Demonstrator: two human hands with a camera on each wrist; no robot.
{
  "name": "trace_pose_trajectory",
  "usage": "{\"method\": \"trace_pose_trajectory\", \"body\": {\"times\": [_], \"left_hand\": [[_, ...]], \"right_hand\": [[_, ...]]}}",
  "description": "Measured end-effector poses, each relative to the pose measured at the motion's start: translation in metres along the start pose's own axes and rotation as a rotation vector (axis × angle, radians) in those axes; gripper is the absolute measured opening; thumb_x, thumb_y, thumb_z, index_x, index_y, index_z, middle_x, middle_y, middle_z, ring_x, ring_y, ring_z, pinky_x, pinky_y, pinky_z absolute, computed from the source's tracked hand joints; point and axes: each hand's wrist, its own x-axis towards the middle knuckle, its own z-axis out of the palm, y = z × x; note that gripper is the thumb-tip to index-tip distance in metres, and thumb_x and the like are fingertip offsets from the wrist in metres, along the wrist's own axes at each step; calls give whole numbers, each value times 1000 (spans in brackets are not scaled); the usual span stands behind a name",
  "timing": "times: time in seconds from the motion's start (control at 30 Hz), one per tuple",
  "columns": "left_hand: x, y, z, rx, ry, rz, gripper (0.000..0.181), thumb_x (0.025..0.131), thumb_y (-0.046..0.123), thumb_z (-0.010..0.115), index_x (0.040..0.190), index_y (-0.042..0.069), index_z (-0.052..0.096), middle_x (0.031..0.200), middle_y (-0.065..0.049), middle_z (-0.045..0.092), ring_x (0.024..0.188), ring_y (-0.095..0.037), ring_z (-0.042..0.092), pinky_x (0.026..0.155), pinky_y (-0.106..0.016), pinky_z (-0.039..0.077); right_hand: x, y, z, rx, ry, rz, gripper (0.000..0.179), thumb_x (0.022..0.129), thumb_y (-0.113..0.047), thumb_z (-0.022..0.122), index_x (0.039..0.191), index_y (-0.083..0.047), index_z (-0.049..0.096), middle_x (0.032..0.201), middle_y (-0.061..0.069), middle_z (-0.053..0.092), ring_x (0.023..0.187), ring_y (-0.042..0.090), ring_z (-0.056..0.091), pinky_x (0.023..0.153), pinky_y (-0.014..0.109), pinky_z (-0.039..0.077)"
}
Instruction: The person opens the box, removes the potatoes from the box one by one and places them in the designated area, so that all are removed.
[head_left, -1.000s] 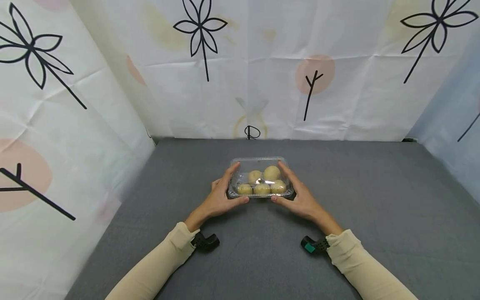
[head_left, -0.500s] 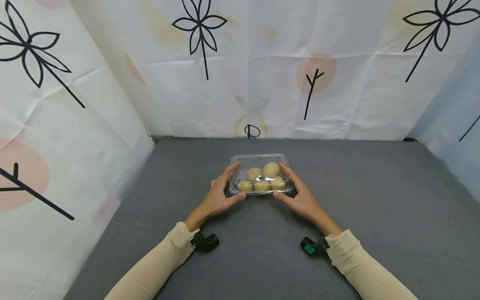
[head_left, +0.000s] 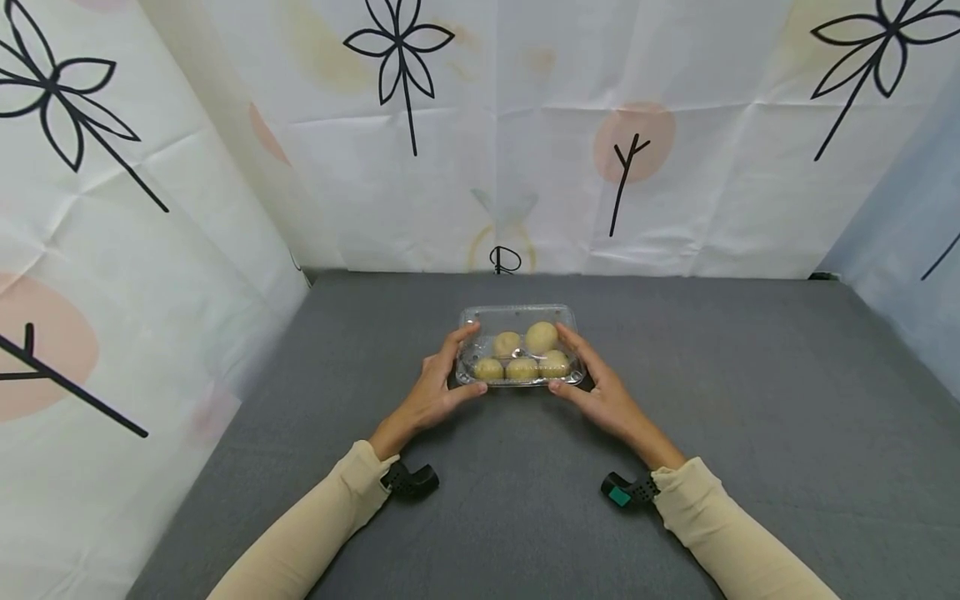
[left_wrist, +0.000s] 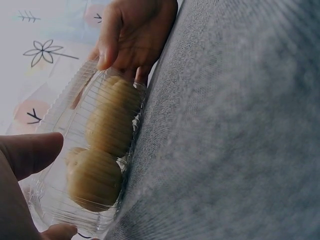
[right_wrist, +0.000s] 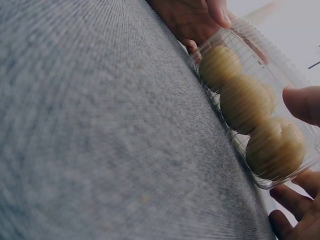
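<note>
A clear plastic clamshell box (head_left: 517, 312) sits in the middle of the grey table. Several round, pale yellow, potato-like pieces (head_left: 542, 337) lie inside, seen through the plastic. My left hand (head_left: 433, 392) holds the box's left end, thumb along the near edge and fingers round the side. The right end is held likewise by my right hand (head_left: 606, 398). In the left wrist view the left thumb (left_wrist: 37, 152) is by the ridged rim; in the right wrist view the right thumb (right_wrist: 306, 104) is there too. Fingers behind the box are partly hidden.
The grey cloth-covered table (head_left: 750, 400) reaches back to a white printed curtain (head_left: 525, 167). Curtain also hangs at the left and right sides. Each wrist wears a black strapped device, such as the left one (head_left: 412, 483).
The box has shifted slightly away from me, with both hands staying at its ends. The thumbs have moved a little up with it. The view has tilted slightly.
</note>
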Motion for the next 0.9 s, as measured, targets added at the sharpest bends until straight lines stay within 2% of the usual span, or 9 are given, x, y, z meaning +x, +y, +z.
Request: {"method": "trace_pose_trajectory", "body": {"times": [0.2,0.37,0.5,0.67,0.73,0.8,0.9], "left_hand": [[3,-2,-1,-15,-9,41,87,91,52,65,159,11,29,164,-14,35,150,-39,36,116,-70,25],[3,-1,-1,-7,-31,32,83,92,36,64,161,12,25,167,-11,31,150,-37,35,116,-69,27],[2,-1,-1,-17,-38,42,82,92,25,62,162,11,23,167,-15,28,152,-37,33,118,-68,27],[0,-1,-1,-10,-21,26,82,91,22,61,162,13,23,168,-11,29,151,-37,35,117,-68,27],[0,-2,-1,-10,-18,19,81,91,22,61,162,15,22,168,-8,29,151,-36,36,117,-68,28],[-1,-3,-1,-16,-17,23,82,91,22,60,163,17,22,169,-7,28,151,-36,35,118,-67,29],[-1,-3,-1,-24,-20,24,82,90,21,58,163,19,21,169,-6,27,153,-34,32,119,-64,27]], "right_hand": [[0,-1,-2,19,-31,-1,81,97,-10,69,164,-26,24,170,7,26,156,37,25,122,65,18],[1,0,-3,36,-44,-3,79,99,-9,65,164,-26,23,170,10,25,156,38,24,122,67,16],[2,0,-3,62,-52,-12,78,99,-7,63,164,-21,23,169,13,25,156,39,22,123,65,13],[2,1,-3,75,-67,-30,76,100,-4,58,164,-17,22,169,16,23,157,39,16,123,64,10],[2,1,-3,80,-72,-26,75,100,-4,57,165,-18,21,170,15,21,158,38,14,125,56,11],[2,2,-3,90,-77,-24,75,100,-4,56,165,-18,20,170,14,20,158,37,13,126,40,12],[1,1,-3,110,-88,-13,76,100,-4,55,165,-19,19,171,13,17,159,34,11,121,20,12]]}}
